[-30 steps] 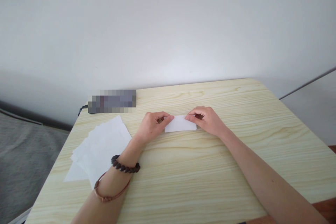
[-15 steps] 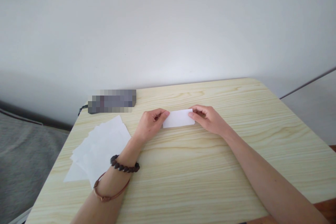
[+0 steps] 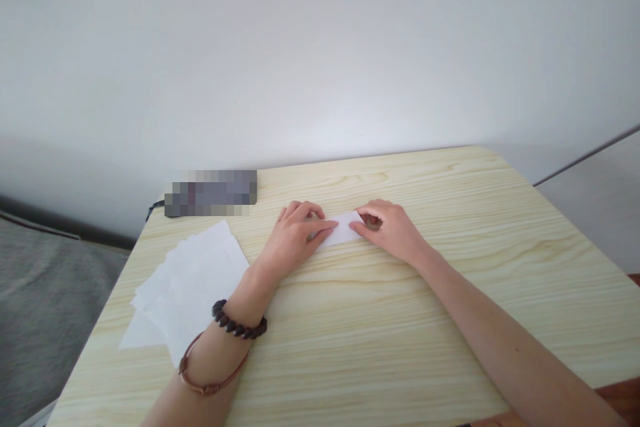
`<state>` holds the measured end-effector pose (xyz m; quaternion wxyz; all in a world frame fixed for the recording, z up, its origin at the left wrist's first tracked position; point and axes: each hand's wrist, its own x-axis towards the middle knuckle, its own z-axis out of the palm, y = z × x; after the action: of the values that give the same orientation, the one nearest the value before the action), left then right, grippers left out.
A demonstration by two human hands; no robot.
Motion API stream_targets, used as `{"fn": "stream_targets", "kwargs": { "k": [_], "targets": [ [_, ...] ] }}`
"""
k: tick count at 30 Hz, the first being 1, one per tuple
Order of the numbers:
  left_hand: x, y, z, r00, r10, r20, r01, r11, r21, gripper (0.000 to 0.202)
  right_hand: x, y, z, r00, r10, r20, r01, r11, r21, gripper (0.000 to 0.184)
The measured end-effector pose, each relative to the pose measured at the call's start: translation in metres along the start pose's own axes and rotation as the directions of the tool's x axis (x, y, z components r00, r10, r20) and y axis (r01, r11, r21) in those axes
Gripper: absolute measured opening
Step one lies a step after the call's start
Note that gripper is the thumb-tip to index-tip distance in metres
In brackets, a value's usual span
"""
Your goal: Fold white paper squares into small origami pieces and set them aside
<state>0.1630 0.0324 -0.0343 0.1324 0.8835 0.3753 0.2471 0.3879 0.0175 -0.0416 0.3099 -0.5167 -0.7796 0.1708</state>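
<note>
A small white piece of folded paper (image 3: pixel 344 228) lies low at the middle of the wooden table, between my hands. My left hand (image 3: pixel 297 235) is at its left end, with the index finger stretched over the top face and the thumb at the near edge; its other fingers curl behind. At the right end, my right hand (image 3: pixel 387 228) pinches the paper, thumb on top and the fingers at the far edge. Whether the paper touches the tabletop I cannot tell.
Several loose white sheets (image 3: pixel 195 280) lie fanned out on the table (image 3: pixel 400 347) beside my left forearm. A dark, pixelated object (image 3: pixel 213 195) with a cord sits at the back left. Behind the table rises a white wall (image 3: pixel 320 53); grey fabric (image 3: pixel 50 307) is at the left.
My left hand has shifted its grip, moving its index finger and thumb further onto the paper. The right hand has moved slightly left. Less of the paper shows now.
</note>
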Motion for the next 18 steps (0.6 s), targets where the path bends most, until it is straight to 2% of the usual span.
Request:
{"fn": "stream_targets", "kwargs": {
  "k": [4,8,12,15,18],
  "targets": [
    [-0.002,-0.002,0.000,1.000,0.026,0.003,-0.026,0.996,0.082,0.025,-0.005,0.003,0.003,0.992,-0.119,-0.050,0.119,0.993,-0.001,0.013],
    [-0.002,-0.001,0.000,1.000,0.026,0.006,-0.026,0.989,0.147,0.027,-0.011,0.002,0.007,0.965,-0.245,-0.089,0.230,0.961,-0.152,0.021],
    [-0.001,0.001,0.000,1.000,0.017,0.000,-0.017,0.982,0.189,0.028,-0.015,0.000,0.007,0.943,-0.334,-0.005,0.322,0.912,-0.254,0.029],
    [-0.001,0.002,-0.001,1.000,0.000,-0.004,0.001,0.979,0.203,0.028,-0.017,0.000,0.004,0.927,-0.371,0.052,0.373,0.900,-0.225,0.032],
    [-0.001,0.002,-0.001,1.000,-0.018,-0.004,0.018,0.980,0.196,0.027,-0.018,0.002,0.002,0.916,-0.399,0.039,0.399,0.897,-0.189,0.030]
  ]
}}
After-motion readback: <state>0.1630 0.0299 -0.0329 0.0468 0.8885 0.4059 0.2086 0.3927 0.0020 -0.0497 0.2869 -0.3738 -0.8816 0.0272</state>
